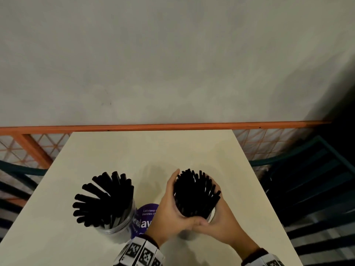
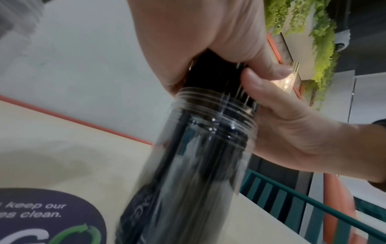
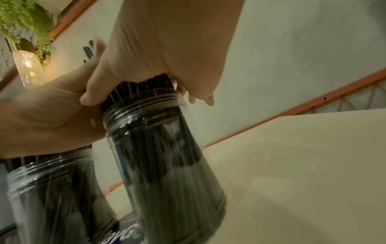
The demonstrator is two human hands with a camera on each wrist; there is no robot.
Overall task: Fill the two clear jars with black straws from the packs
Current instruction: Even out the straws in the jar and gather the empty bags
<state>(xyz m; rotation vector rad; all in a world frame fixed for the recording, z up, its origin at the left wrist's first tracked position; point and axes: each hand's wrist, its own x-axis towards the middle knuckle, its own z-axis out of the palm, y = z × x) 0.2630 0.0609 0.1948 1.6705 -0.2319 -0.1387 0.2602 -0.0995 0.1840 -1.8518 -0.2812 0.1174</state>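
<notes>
- Head view: left hand (image 1: pixel 169 214) and right hand (image 1: pixel 221 219) cup one bundle of black straws (image 1: pixel 196 194) from either side, fingers curled round it, thumbs meeting at the near side.
- Bundle stands in the right jar (image 3: pixel 167 156), on the cream table (image 1: pixel 153 150); straw ends stick up above the threaded rim.
- Left jar (image 1: pixel 117 225) stands apart to the left, untouched, its own straws (image 1: pixel 103 196) fanned out.
- Purple sticker (image 1: pixel 148 214) lies between the jars.
- Wrist views blurred; the right jar seems tilted, not certain.
</notes>
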